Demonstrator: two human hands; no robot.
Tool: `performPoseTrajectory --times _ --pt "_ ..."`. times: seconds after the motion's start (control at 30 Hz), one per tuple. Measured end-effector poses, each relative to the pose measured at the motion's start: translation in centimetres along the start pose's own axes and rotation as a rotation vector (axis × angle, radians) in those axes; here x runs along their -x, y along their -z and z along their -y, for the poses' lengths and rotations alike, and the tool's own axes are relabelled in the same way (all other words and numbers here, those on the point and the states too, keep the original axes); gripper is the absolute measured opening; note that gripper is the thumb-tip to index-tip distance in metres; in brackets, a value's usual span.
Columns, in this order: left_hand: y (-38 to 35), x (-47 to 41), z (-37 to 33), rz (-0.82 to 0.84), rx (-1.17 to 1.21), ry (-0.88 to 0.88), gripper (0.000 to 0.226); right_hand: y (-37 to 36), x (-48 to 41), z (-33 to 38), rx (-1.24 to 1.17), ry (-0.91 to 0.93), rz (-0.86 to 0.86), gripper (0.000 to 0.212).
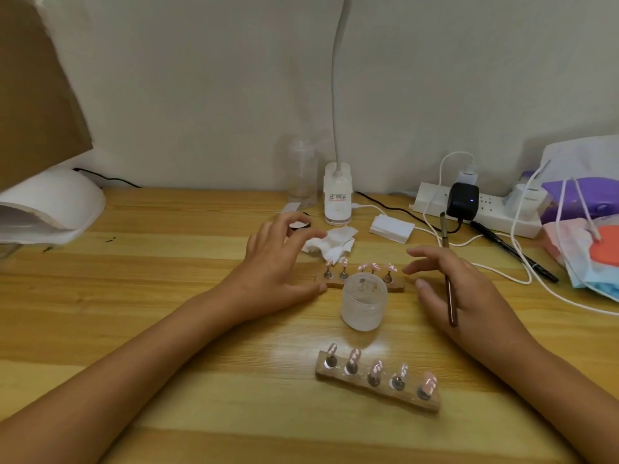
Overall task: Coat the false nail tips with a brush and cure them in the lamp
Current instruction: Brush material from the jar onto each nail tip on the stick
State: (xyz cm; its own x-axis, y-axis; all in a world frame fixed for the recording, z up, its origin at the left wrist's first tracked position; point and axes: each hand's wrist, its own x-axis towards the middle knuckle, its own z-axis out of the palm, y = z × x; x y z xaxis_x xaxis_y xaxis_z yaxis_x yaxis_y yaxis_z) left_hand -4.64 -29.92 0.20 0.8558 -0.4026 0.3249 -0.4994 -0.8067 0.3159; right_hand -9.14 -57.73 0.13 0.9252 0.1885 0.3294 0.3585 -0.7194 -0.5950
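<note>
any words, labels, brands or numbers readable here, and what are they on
label on the lamp base: red and dark print, too blurred to read
white charger in the power strip: faint mark, too small to read
brush, jar: no text seen

pink white-streaked nail tips (429, 383) on brown holders (385, 395) — frosted white jar (364, 303), reddish-brown brush (451, 296), pale striped wood table (167, 229)

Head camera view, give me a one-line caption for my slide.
Left hand and right hand, holding the brush, flank the far nail-tip holder behind a frosted jar; curing lamp at left.
</note>
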Motion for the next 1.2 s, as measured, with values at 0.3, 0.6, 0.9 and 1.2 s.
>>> performPoseTrajectory --times 0.3,0.6,0.9,1.2 --pt "2.8 4.6 -2.1 0.131 0.202 -0.366 0.030 0.0 0.2 -0.2 -0.167 0.086 -0.079 0.027" --pt "1.4 4.8 -3.2 0.262 0.233 -0.349 0.028 0.3 -0.1 0.1 -0.475 0.047 -0.311 0.016" --pt "0.4 6.3 -5.3 0.086 0.146 -0.161 0.019 1.6 -0.4 0.1 -0.738 -0.073 -0.266 0.018" --pt "0.1 5.7 -6.0 0.220 0.344 -0.153 0.030 1.1 -0.7 0.0 -0.952 -0.200 -0.200 0.020"
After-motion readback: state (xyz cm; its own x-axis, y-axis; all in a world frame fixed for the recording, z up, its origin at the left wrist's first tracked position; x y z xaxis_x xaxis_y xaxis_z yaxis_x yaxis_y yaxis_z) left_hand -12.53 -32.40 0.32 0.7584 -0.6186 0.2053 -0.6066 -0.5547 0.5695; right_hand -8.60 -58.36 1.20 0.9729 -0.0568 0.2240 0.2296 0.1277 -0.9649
